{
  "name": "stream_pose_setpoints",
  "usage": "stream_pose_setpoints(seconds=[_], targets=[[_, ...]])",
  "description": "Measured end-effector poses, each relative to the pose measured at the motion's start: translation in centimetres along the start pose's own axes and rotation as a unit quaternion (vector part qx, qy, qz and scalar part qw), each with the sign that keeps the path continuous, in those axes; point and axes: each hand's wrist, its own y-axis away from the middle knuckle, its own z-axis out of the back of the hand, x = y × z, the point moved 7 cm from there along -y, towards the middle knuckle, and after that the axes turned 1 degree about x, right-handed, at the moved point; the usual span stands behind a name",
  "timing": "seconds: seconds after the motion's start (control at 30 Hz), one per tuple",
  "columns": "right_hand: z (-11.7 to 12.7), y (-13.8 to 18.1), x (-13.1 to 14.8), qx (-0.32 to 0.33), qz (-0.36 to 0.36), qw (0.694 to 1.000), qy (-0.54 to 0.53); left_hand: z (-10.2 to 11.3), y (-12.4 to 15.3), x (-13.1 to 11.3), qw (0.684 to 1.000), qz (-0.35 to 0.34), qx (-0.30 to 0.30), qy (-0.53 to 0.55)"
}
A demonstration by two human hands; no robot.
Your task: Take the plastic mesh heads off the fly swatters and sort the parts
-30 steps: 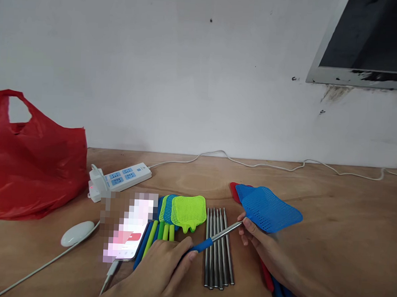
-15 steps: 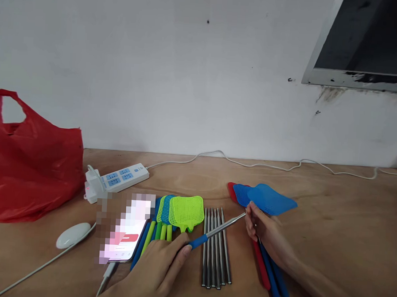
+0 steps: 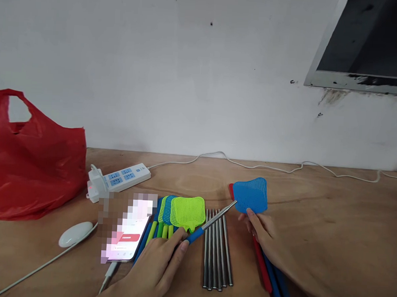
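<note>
Head view: the left hand [image 3: 161, 264] grips the blue handle [image 3: 195, 235] of a metal rod [image 3: 220, 215], its tip at the left edge of a blue mesh head [image 3: 251, 194] pinched in the right hand [image 3: 262, 231]; whether they touch I cannot tell. Loose rods [image 3: 214, 260] lie between the hands, green mesh heads [image 3: 187, 210] leftward. Wooden tabletop [image 3: 341, 218] gives open room rightward, reaching back to a marked grey wall [image 3: 155, 75]. Small print on the phone [image 3: 137, 238] is unreadable.

One camera, up on this person's head, looks down across the wooden tabletop [image 3: 341, 222] toward the wall [image 3: 149, 79] at twelve o'clock, near the left hand [image 3: 161, 262] at seven and right hand [image 3: 263, 231] at four.
</note>
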Motion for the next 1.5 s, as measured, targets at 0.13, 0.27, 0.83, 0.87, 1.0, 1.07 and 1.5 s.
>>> stream_pose_setpoints(seconds=[0.13, 0.27, 0.83, 0.87, 1.0, 1.07, 1.5], targets=[[0.1, -0.4, -1.2, -0.005, -0.034, 0.999, -0.03, -0.1, -0.1, 0.3, 1.0, 0.013, 0.002, -0.005], [0.2, -0.8, -1.3, -0.001, -0.051, 0.994, -0.101, 0.0, 0.1, 0.1, 1.0, 0.002, -0.013, 0.005], [-0.4, -0.4, -1.5, 0.05, -0.128, 0.966, -0.221, -0.8, 0.4, 0.5, 0.998, 0.004, 0.04, 0.05], [-0.8, -0.2, -1.3, 0.08, -0.127, 0.962, -0.227, -0.9, 0.4, 0.6, 0.998, 0.009, 0.044, 0.052], [-2.3, 0.5, -0.3, 0.171, -0.132, 0.943, -0.254, -0.9, 0.5, 0.6, 0.997, 0.018, 0.052, 0.054], [-2.3, 0.6, 0.1, 0.178, -0.128, 0.938, -0.27, -0.8, 0.4, 0.5, 0.997, 0.02, 0.057, 0.053], [-3.0, 1.2, -0.7, 0.104, -0.197, 0.894, -0.388, 0.0, -0.4, -0.2, 0.997, -0.054, 0.031, 0.043]])
